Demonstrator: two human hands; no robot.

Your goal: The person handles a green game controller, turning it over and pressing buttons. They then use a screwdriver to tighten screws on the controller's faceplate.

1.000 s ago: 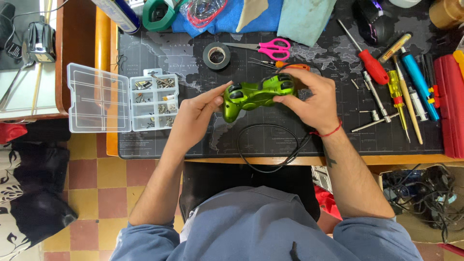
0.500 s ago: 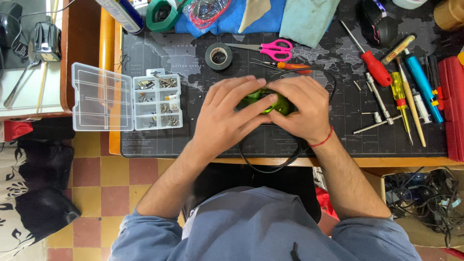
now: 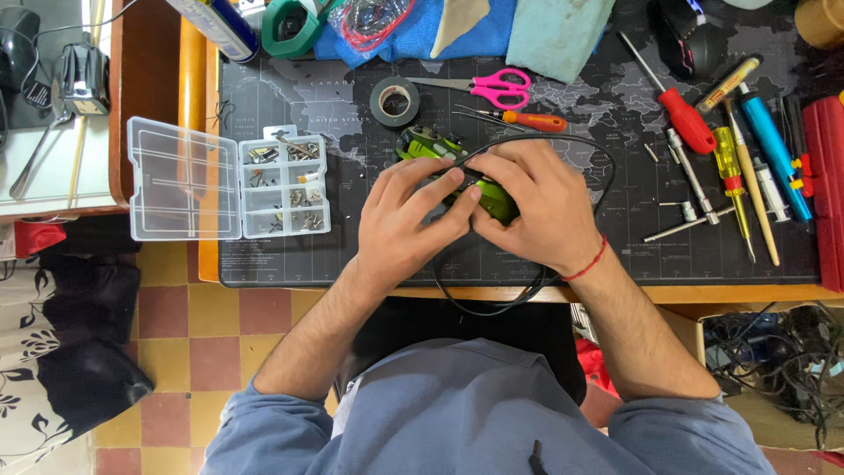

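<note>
A green game controller (image 3: 428, 146) with a black cable (image 3: 607, 176) lies on the dark map-printed desk mat (image 3: 580, 114). Both hands cover most of it. My left hand (image 3: 406, 220) grips its near left side, fingers pressed over the body. My right hand (image 3: 532, 204) clasps the right part, a red thread on the wrist. Only the controller's far left end and a green strip between my fingers show. The cable loops from the controller past the desk's front edge.
An open clear screw organiser (image 3: 230, 187) sits at the left. A tape roll (image 3: 394, 100), pink scissors (image 3: 492, 88) and an orange tool (image 3: 526, 120) lie behind my hands. Screwdrivers (image 3: 686, 119) and other tools (image 3: 747, 176) fill the right; a blue cloth (image 3: 413, 35) lies at the back.
The controller went from held up in view to pressed down on the mat under both hands, then turned so its left end sticks out beyond my fingers.
</note>
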